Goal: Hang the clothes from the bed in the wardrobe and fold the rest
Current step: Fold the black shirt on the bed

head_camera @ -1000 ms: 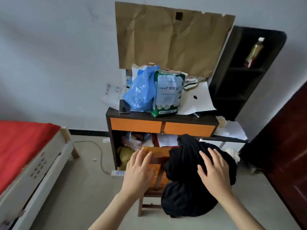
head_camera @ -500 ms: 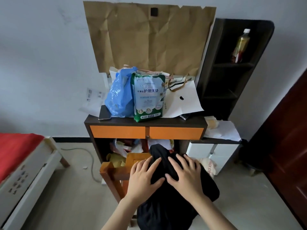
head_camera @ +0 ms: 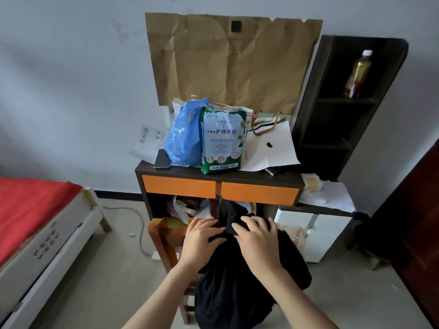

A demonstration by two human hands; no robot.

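Black garment (head_camera: 237, 293) — fingers (head_camera: 249, 220) of left hand (head_camera: 202, 243) and right hand (head_camera: 260, 245) curl, seemingly pinching it.

Blue bag (head_camera: 183, 138) beside green pack (head_camera: 222, 141) on orange-drawered desk (head_camera: 180, 186); bottle (head_camera: 358, 74) on dark shelf (head_camera: 332, 100).

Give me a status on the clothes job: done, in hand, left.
Done: nothing hung or folded shows; the visible part of the bed bears no clothes. In hand: left hand and right hand grip a black garment draped over a wooden chair. Left: folding or hanging it; no wardrobe in view.
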